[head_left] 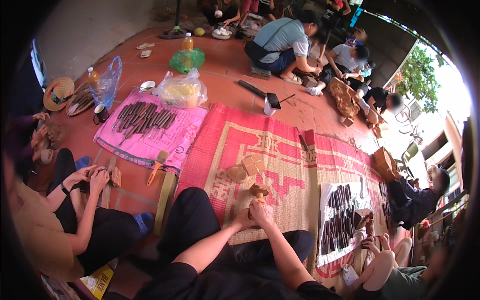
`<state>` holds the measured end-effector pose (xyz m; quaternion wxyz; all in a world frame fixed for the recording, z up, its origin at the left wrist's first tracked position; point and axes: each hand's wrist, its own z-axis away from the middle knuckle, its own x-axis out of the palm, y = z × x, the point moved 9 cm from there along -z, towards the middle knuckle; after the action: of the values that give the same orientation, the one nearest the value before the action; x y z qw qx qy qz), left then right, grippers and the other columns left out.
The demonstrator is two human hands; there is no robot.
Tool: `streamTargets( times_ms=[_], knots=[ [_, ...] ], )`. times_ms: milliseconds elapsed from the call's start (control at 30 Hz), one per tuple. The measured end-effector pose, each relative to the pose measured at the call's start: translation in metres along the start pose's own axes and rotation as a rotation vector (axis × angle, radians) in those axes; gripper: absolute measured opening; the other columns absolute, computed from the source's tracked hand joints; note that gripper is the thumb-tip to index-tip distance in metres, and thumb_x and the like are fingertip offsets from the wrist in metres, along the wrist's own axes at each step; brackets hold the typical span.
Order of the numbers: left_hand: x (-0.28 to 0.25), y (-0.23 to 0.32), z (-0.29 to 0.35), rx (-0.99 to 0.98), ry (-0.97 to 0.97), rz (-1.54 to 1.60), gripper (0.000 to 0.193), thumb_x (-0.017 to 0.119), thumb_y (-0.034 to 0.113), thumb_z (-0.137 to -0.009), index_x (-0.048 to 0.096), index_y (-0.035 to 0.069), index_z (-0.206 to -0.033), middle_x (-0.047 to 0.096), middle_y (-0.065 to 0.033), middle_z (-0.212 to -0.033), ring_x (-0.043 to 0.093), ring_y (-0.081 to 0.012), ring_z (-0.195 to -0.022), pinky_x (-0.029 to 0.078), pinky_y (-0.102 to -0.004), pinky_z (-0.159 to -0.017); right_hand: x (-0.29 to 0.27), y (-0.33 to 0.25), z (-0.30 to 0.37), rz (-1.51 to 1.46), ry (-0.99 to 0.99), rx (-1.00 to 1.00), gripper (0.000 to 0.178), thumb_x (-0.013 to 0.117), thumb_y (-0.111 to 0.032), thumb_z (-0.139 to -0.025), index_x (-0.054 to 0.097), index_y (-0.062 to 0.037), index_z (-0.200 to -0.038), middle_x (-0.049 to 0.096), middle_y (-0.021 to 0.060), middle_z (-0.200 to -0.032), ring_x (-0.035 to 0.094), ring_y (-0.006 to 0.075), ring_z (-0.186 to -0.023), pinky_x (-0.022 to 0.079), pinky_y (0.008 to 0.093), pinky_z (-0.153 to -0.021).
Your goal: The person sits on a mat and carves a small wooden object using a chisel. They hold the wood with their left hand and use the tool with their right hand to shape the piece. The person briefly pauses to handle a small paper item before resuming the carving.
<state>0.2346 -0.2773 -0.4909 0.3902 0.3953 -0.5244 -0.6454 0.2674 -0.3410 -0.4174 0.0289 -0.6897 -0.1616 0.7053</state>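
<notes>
Just in front of my crossed legs, my two hands come together on a light-brown wooden piece point(259, 191). It has a wide, rounded head and a narrower neck, and stands upright above my fingers; its lower part is hidden. My right hand point(262, 214) is closed around the neck. My left hand point(243, 220) is closed beside and below it, and what its fingers hold is hard to make out. Beyond the piece, a pale wooden block point(253, 164) and a round wooden piece point(237, 174) rest on the red and tan woven mat point(295, 200).
Carving tools point(145, 119) cover a pink cloth point(107, 135) ahead left, near an orange-handled brush point(156, 169). More dark tools point(340, 215) lie on a white sheet point(325, 257) at right. People sit close on both sides; a wooden beam point(165, 200) lies by my left knee.
</notes>
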Motion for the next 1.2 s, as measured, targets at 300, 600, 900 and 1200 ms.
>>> streamTargets(
  times_ms=[300, 600, 900, 1200],
  knots=[
    [0.005, -0.007, 0.002, -0.057, -0.021, 0.164, 0.057, 0.079, 0.036, -0.065, 0.06, -0.003, -0.102, 0.066, -0.0143, -0.095, 0.064, -0.0223, -0.089, 0.049, -0.0337, -0.08, -0.009, 0.02, -0.035, -0.104, 0.154, 0.09, 0.018, 0.053, -0.025, -0.084, 0.065, -0.0117, -0.087, 0.066, 0.0164, -0.077, 0.065, 0.0346, -0.073, 0.05, 0.0447, -0.067],
    [0.004, -0.004, 0.001, -0.024, -0.009, 0.139, 0.053, 0.079, 0.03, -0.065, 0.06, -0.003, -0.101, 0.066, -0.0152, -0.097, 0.064, -0.0238, -0.091, 0.049, -0.0336, -0.081, -0.009, 0.013, -0.027, -0.119, 0.111, 0.038, 0.014, 0.057, -0.022, -0.083, 0.063, -0.011, -0.086, 0.066, 0.0139, -0.08, 0.065, 0.0321, -0.076, 0.051, 0.0413, -0.065],
    [0.0, 0.01, 0.006, -0.058, -0.012, 0.165, 0.06, 0.081, 0.031, -0.063, 0.058, -0.004, -0.106, 0.066, -0.0131, -0.098, 0.064, -0.0212, -0.09, 0.048, -0.0338, -0.082, -0.008, 0.01, 0.006, -0.118, 0.035, 0.099, 0.017, 0.056, -0.027, -0.083, 0.066, -0.0139, -0.09, 0.066, 0.0157, -0.08, 0.065, 0.0321, -0.077, 0.051, 0.0429, -0.07],
    [-0.003, 0.019, 0.013, -0.054, 0.029, 0.16, 0.055, 0.079, 0.035, -0.065, 0.061, -0.001, -0.102, 0.067, -0.0133, -0.096, 0.063, -0.0224, -0.092, 0.048, -0.0344, -0.081, -0.007, 0.036, -0.024, -0.142, 0.085, 0.215, 0.017, 0.056, -0.026, -0.084, 0.064, -0.0132, -0.093, 0.066, 0.0151, -0.086, 0.065, 0.0326, -0.08, 0.05, 0.0438, -0.071]
  ],
)
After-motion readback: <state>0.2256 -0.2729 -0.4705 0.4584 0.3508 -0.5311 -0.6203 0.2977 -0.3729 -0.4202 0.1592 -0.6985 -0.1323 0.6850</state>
